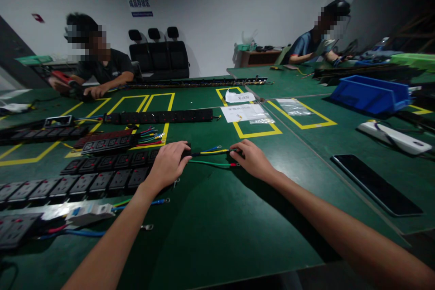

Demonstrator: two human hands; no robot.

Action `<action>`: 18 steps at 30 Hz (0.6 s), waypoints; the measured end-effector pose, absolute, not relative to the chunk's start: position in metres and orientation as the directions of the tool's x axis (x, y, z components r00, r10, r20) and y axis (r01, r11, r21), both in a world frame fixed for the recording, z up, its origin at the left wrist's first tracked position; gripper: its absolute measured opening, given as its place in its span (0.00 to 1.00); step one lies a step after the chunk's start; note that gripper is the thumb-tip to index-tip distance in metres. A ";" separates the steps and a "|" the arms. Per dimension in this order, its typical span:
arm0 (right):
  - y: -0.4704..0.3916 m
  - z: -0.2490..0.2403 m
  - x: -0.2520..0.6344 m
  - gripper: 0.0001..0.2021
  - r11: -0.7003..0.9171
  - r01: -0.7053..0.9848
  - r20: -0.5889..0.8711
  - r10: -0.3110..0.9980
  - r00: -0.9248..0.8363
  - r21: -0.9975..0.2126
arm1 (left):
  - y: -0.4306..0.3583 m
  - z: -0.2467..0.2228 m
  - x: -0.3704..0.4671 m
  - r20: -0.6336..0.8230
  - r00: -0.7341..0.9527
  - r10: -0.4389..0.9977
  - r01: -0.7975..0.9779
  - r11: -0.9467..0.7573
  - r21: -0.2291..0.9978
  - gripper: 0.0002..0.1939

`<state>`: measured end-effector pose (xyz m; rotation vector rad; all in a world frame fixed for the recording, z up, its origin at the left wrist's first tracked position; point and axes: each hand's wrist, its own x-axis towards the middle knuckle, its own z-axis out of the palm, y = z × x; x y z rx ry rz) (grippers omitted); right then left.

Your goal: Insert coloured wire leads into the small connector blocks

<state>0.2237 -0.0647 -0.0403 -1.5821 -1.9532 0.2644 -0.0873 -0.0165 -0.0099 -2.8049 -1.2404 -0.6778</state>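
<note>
My left hand (171, 161) is closed over the right end of a long black power strip (118, 161), its fingers hiding that end. From there, a yellow wire (214, 152), a short blue wire (211, 149) and a green wire (209, 163) run right across the green table. Near the yellow wire's tip, the fingers of my right hand (249, 156) are pinched together on it; its very end is hidden. The green wire ends in a red-sleeved ring terminal (235, 164) just below those fingers.
More power strips (81, 186) lie at left, with a white breaker (90, 213) and wires. A phone (375, 183), white device (394, 137) and blue bin (372, 94) are at right. Papers (243, 112) lie ahead. Two people (105, 70) (307, 47) work across the table.
</note>
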 end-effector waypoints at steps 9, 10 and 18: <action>-0.058 -0.044 0.225 0.04 0.321 0.750 0.361 0.925 -0.117 -0.579 | -0.016 -0.009 -0.087 0.387 0.597 0.703 0.705 -0.690 0.167 0.09; -0.057 -0.045 0.225 0.04 0.322 0.742 0.363 0.925 -0.114 -0.588 | -0.016 -0.009 -0.086 0.387 0.596 0.704 0.706 -0.689 0.165 0.09; -0.057 -0.044 0.227 0.02 0.420 0.757 0.449 0.873 -0.188 -0.500 | -0.017 -0.009 -0.086 0.387 0.594 0.705 0.705 -0.688 0.171 0.09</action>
